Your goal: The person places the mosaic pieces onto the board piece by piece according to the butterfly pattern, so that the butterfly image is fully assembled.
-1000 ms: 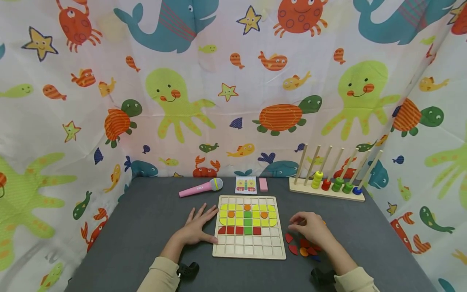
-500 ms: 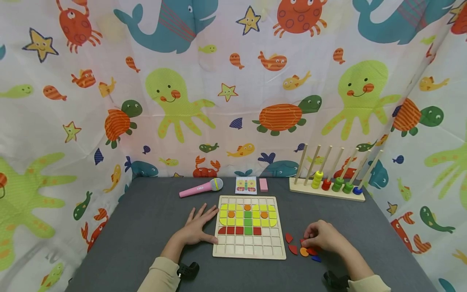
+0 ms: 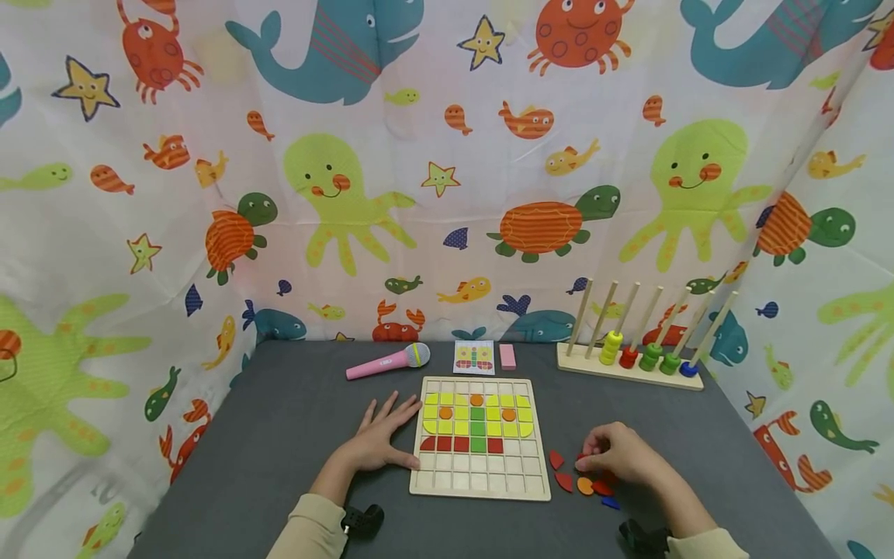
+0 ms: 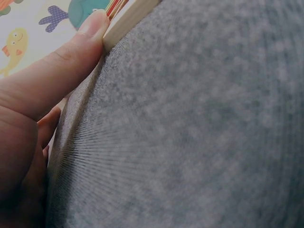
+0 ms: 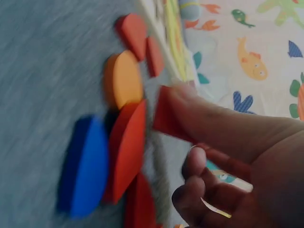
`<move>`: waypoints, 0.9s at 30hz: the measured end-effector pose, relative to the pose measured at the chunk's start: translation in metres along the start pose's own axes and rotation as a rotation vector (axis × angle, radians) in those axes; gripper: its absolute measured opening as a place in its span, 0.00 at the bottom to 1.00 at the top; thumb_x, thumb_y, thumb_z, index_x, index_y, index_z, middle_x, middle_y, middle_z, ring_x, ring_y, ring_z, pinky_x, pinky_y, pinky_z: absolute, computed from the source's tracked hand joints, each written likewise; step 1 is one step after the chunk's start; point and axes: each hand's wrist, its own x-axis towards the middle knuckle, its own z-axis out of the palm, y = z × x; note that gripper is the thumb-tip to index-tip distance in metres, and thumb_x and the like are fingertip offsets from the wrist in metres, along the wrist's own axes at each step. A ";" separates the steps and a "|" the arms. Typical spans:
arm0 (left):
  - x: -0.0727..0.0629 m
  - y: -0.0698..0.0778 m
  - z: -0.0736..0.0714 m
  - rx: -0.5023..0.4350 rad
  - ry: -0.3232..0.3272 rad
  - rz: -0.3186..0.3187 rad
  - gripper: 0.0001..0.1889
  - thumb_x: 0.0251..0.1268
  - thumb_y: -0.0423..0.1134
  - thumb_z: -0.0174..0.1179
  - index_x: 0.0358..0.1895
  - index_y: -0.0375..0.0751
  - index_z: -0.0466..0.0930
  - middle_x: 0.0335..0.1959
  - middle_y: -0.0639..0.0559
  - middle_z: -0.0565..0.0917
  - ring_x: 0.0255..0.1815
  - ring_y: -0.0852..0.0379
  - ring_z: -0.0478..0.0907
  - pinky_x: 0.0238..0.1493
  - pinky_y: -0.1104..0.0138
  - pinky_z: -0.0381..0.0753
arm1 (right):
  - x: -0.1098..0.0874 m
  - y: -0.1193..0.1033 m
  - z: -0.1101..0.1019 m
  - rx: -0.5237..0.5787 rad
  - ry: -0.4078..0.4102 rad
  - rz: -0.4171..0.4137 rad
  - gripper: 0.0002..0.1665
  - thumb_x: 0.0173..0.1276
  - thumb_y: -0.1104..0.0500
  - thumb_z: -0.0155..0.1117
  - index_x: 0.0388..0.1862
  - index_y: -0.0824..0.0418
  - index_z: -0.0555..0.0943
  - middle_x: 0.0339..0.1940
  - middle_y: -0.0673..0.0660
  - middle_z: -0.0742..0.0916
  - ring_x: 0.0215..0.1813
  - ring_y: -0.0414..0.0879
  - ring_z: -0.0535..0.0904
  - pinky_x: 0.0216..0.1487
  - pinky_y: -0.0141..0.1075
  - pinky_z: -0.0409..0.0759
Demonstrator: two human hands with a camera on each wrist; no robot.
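My left hand (image 3: 380, 439) lies with spread fingers at the left edge of a wooden grid board (image 3: 482, 485), the thumb against its side. Yellow, orange, green and red pieces fill part of the board's upper rows, and the lower cells are bare. To the right of the board, my right hand (image 3: 621, 450) pinches a red piece (image 5: 166, 116) between thumb and finger. Below it lie more red pieces (image 5: 128, 147), an orange disc (image 5: 123, 80) and a blue piece (image 5: 85, 166). The palm hides part of this pile in the head view.
A pattern card (image 3: 474, 357) and a pink block (image 3: 507, 357) stand behind the board. Left of them lies a pink toy microphone (image 3: 387, 362). At the back right is a peg stand (image 3: 628, 369) with coloured rings. A printed cloth (image 3: 447, 256) hangs behind the grey table (image 3: 279, 435).
My right hand has moved right and slightly down, from beside the board to the loose pieces, and now pinches a red one. The left hand stays in place.
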 end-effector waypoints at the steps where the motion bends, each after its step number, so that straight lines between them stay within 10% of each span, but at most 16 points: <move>1: 0.000 0.000 0.000 -0.001 0.000 -0.001 0.60 0.44 0.71 0.72 0.82 0.62 0.52 0.83 0.60 0.51 0.85 0.44 0.31 0.76 0.38 0.21 | 0.001 -0.003 0.001 0.017 0.024 -0.006 0.15 0.58 0.51 0.79 0.29 0.57 0.82 0.25 0.50 0.81 0.29 0.44 0.73 0.28 0.33 0.69; 7: -0.002 0.001 -0.001 0.001 0.001 -0.009 0.60 0.43 0.71 0.72 0.81 0.61 0.53 0.83 0.59 0.51 0.85 0.43 0.31 0.76 0.37 0.22 | 0.016 -0.037 0.018 0.079 0.155 -0.008 0.08 0.61 0.54 0.77 0.32 0.55 0.86 0.26 0.50 0.84 0.30 0.45 0.76 0.30 0.36 0.74; 14: -0.002 0.005 -0.003 -0.004 0.003 -0.008 0.60 0.43 0.71 0.72 0.81 0.61 0.53 0.83 0.58 0.52 0.85 0.43 0.31 0.76 0.37 0.22 | 0.034 -0.071 0.053 0.093 0.130 -0.054 0.02 0.64 0.59 0.74 0.35 0.54 0.89 0.29 0.48 0.87 0.33 0.43 0.77 0.34 0.36 0.78; 27: -0.003 0.002 -0.002 -0.004 0.009 0.003 0.59 0.44 0.70 0.73 0.81 0.62 0.53 0.83 0.60 0.52 0.85 0.44 0.31 0.76 0.37 0.22 | 0.044 -0.083 0.073 0.019 0.163 -0.043 0.04 0.58 0.58 0.79 0.30 0.53 0.90 0.26 0.47 0.86 0.32 0.43 0.76 0.31 0.34 0.76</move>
